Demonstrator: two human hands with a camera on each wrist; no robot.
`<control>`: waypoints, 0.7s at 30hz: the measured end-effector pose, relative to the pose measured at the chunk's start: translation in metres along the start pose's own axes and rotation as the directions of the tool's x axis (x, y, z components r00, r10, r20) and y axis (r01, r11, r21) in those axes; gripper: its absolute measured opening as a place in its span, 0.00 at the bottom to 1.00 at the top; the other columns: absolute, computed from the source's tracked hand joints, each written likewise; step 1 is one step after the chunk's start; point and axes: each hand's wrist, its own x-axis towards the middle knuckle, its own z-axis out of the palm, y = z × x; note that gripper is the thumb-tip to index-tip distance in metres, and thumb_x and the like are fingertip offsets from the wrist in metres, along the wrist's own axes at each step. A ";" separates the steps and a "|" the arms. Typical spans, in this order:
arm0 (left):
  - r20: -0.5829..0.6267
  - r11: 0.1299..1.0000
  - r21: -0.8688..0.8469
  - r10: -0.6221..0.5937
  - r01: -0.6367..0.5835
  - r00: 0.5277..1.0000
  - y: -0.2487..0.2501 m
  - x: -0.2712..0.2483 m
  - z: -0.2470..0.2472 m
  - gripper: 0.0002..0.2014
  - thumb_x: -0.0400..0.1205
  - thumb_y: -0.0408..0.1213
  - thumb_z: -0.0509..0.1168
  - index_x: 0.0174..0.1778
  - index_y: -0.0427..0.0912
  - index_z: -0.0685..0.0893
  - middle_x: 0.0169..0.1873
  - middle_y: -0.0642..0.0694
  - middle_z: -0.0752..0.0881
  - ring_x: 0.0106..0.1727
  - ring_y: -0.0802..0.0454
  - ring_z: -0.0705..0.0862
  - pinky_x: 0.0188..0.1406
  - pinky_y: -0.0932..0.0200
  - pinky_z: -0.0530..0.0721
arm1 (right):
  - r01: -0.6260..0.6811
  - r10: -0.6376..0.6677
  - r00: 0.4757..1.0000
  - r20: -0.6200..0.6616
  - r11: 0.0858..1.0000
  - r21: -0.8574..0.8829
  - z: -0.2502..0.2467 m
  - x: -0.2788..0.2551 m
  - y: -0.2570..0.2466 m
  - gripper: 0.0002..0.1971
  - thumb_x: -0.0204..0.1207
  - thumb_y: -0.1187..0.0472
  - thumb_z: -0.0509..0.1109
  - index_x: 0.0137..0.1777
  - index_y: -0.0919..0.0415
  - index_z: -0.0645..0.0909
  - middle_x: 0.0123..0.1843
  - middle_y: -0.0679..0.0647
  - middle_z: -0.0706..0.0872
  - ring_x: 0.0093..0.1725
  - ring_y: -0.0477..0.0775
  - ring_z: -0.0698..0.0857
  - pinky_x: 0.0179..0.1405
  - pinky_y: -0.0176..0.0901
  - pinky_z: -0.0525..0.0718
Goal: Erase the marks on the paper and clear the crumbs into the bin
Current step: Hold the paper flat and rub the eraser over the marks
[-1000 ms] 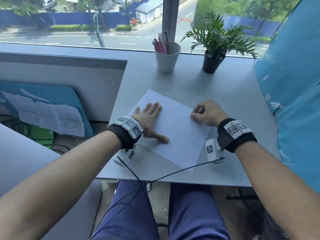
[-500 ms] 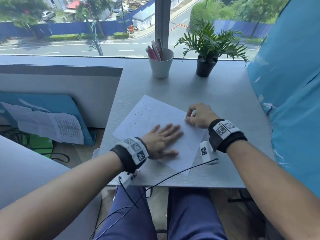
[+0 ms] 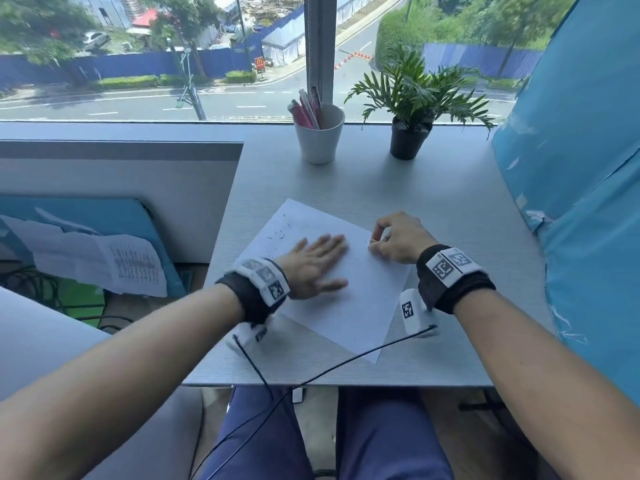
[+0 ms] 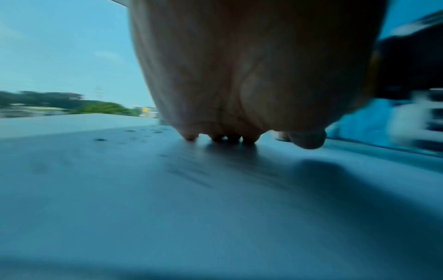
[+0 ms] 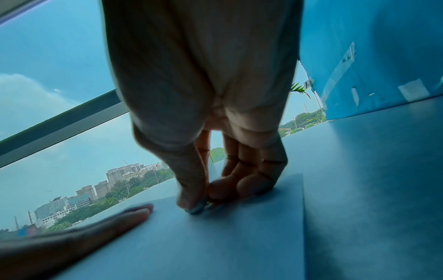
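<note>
A white sheet of paper (image 3: 346,306) lies askew on the grey table (image 3: 450,220). Dark eraser crumbs (image 3: 280,233) speckle its far left corner. My left hand (image 3: 322,261) presses flat on the middle of the sheet, fingers straight. My right hand (image 3: 381,242) rests at the sheet's right edge and pinches a small white eraser (image 3: 385,234) down onto the paper. The right wrist view shows the right hand (image 5: 203,200) with thumb and fingers closed on the eraser's tip (image 5: 199,208). In the left wrist view the crumbs (image 4: 100,139) lie left of the left hand (image 4: 239,75). No bin is in view.
A white cup of pens (image 3: 320,140) and a potted plant (image 3: 408,133) stand at the table's far edge by the window. A blue covered panel (image 3: 581,202) borders the right side. A black cable (image 3: 329,370) crosses the near table edge.
My left hand has slid from the sheet's far left corner toward its middle, uncovering the crumbs. The right hand has stayed at the right edge with the eraser.
</note>
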 end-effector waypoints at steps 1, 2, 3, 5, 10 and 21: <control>-0.015 0.996 -0.024 -0.086 0.086 0.996 -0.013 0.002 -0.006 0.46 0.82 0.69 0.49 0.87 0.49 0.35 0.85 0.51 0.32 0.85 0.53 0.33 0.84 0.38 0.38 | -0.004 0.004 1.000 0.003 1.000 0.000 0.000 0.000 -0.001 0.03 0.72 0.61 0.75 0.43 0.59 0.87 0.47 0.57 0.84 0.53 0.50 0.76 0.48 0.32 0.70; -0.017 0.989 -0.041 -0.145 0.145 0.989 -0.023 0.004 -0.011 0.51 0.79 0.73 0.52 0.86 0.48 0.34 0.85 0.51 0.31 0.85 0.53 0.32 0.84 0.39 0.36 | -0.008 0.008 1.000 0.004 1.000 -0.005 0.000 0.000 -0.002 0.03 0.72 0.61 0.75 0.43 0.59 0.87 0.48 0.58 0.85 0.54 0.49 0.74 0.48 0.33 0.69; -0.013 0.982 -0.059 -0.181 0.180 0.983 -0.030 0.006 -0.014 0.57 0.74 0.76 0.56 0.86 0.49 0.33 0.84 0.52 0.30 0.85 0.53 0.31 0.84 0.40 0.34 | -0.008 0.008 1.000 0.004 1.000 -0.018 0.000 0.000 -0.003 0.03 0.72 0.61 0.75 0.43 0.59 0.87 0.47 0.58 0.84 0.55 0.48 0.74 0.48 0.34 0.70; -0.005 0.972 -0.102 -0.215 0.214 0.977 -0.032 0.009 -0.016 0.65 0.66 0.80 0.63 0.86 0.51 0.33 0.84 0.53 0.29 0.85 0.52 0.30 0.83 0.38 0.33 | 0.013 -0.013 1.000 0.003 0.997 -0.079 0.000 0.002 -0.007 0.03 0.73 0.63 0.74 0.43 0.61 0.87 0.42 0.53 0.83 0.54 0.50 0.76 0.48 0.34 0.73; 0.020 0.957 -0.120 -0.264 0.264 0.964 -0.025 0.013 -0.020 0.70 0.58 0.79 0.71 0.85 0.60 0.34 0.84 0.52 0.28 0.84 0.49 0.28 0.81 0.35 0.31 | 0.169 -0.172 0.985 -0.015 0.978 -0.124 0.008 0.004 -0.032 0.05 0.70 0.62 0.79 0.43 0.62 0.91 0.36 0.50 0.85 0.41 0.49 0.84 0.43 0.33 0.77; 0.034 0.945 -0.142 -0.291 0.293 0.956 -0.020 0.010 -0.021 0.74 0.54 0.78 0.73 0.85 0.58 0.30 0.83 0.55 0.26 0.83 0.52 0.26 0.80 0.36 0.28 | 0.253 -0.237 0.963 0.125 0.959 -0.132 0.021 0.006 -0.048 0.05 0.69 0.59 0.79 0.43 0.58 0.93 0.39 0.51 0.92 0.38 0.45 0.86 0.40 0.34 0.83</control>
